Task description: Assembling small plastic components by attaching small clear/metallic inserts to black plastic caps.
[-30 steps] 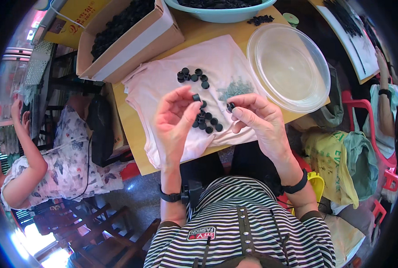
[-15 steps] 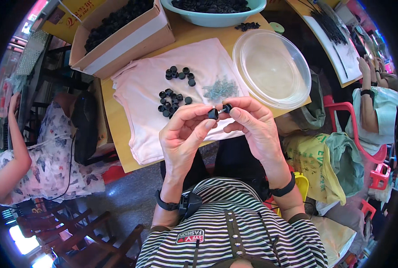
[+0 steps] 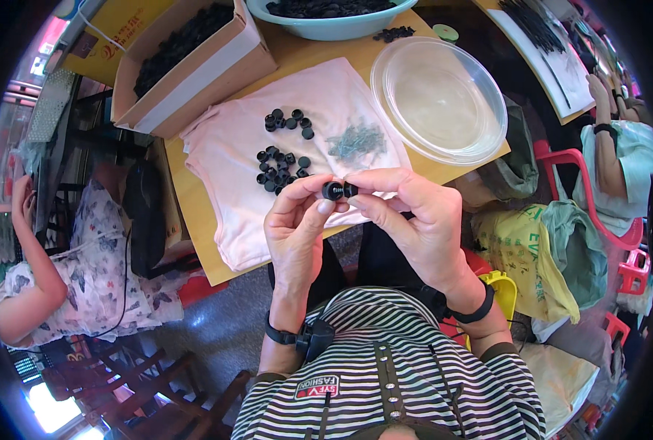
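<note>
My left hand [image 3: 295, 220] is closed in a pinch around a small black round cap [image 3: 331, 191]. My right hand [image 3: 422, 216] pinches a smaller black piece [image 3: 350, 190] against it. A bit of metal coil like a spring shows where the two meet. Both hands are just above the near part of a pale pink cloth [image 3: 231, 213] on the table. On the cloth, beyond my left hand, lie two loose clusters of black caps [image 3: 273, 167]. A heap of thin, silvery springs [image 3: 357, 142] lies beyond the fingers of my right hand.
A cardboard box [image 3: 202, 73] full of black parts stands at the far left. Behind the cloth is a pale blue basin [image 3: 326, 26] of black parts. A clear round plastic container [image 3: 444, 103] sits at the table's right. Other people sit on both sides.
The two black pieces, apart earlier with a thin metal bit between them, are now together. My hands have shifted slightly left in the picture, and the view has turned a little.
</note>
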A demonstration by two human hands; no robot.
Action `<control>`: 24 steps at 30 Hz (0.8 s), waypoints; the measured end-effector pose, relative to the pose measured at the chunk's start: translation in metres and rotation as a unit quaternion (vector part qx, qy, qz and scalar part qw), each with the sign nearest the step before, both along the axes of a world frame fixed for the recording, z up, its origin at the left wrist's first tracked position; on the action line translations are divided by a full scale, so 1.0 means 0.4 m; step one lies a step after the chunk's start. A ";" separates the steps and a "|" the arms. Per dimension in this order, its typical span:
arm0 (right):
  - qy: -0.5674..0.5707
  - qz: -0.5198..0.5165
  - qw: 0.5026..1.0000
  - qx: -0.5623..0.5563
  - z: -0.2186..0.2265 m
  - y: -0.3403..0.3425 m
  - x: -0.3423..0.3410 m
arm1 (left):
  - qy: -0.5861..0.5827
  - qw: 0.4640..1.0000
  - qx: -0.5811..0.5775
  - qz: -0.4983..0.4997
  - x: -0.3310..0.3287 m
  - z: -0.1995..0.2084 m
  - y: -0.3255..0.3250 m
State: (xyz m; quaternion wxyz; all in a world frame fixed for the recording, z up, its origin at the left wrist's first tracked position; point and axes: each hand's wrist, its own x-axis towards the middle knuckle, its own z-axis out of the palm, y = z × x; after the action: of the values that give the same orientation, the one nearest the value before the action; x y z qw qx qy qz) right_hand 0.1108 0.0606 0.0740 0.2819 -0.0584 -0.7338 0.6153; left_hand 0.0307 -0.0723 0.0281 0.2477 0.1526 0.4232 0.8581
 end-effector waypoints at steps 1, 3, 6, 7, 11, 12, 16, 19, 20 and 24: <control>-0.002 -0.010 0.999 0.031 0.002 0.001 0.001 | -0.005 1.000 0.005 0.004 0.000 -0.001 0.001; -0.004 -0.020 0.998 0.062 0.002 0.002 0.001 | -0.002 1.000 0.006 0.000 0.001 0.000 0.002; 0.002 -0.037 0.995 0.093 -0.006 0.003 0.002 | 0.011 1.000 0.003 0.000 0.000 0.000 0.002; 0.003 -0.043 0.994 0.105 -0.010 0.003 0.002 | 0.021 1.000 -0.002 0.002 0.000 0.000 0.003; -0.010 -0.041 0.994 0.103 -0.017 0.010 0.003 | 0.062 0.998 -0.012 0.009 -0.001 0.004 0.009; -0.010 -0.040 0.994 0.103 -0.020 0.013 0.002 | 0.072 0.997 -0.021 0.009 -0.002 0.005 0.009; 0.003 -0.035 0.992 0.122 -0.027 0.021 -0.002 | 0.093 0.995 -0.040 0.002 -0.008 -0.001 0.007; 0.000 -0.033 0.992 0.122 -0.028 0.017 -0.004 | 0.094 0.995 -0.039 0.007 -0.012 -0.004 0.007; -0.005 -0.031 0.994 0.109 -0.028 0.015 -0.004 | 0.093 0.995 -0.039 0.008 -0.012 -0.006 0.008; -0.010 -0.023 0.995 0.100 -0.038 0.014 -0.005 | 0.080 0.996 -0.038 0.014 -0.012 -0.010 0.009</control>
State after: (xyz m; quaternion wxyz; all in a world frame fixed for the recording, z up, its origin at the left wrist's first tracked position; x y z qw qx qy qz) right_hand 0.1087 0.0663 0.0587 0.2935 -0.0532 -0.7926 0.5318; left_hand 0.0257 -0.0687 0.0242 0.2068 0.2053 0.4762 0.8296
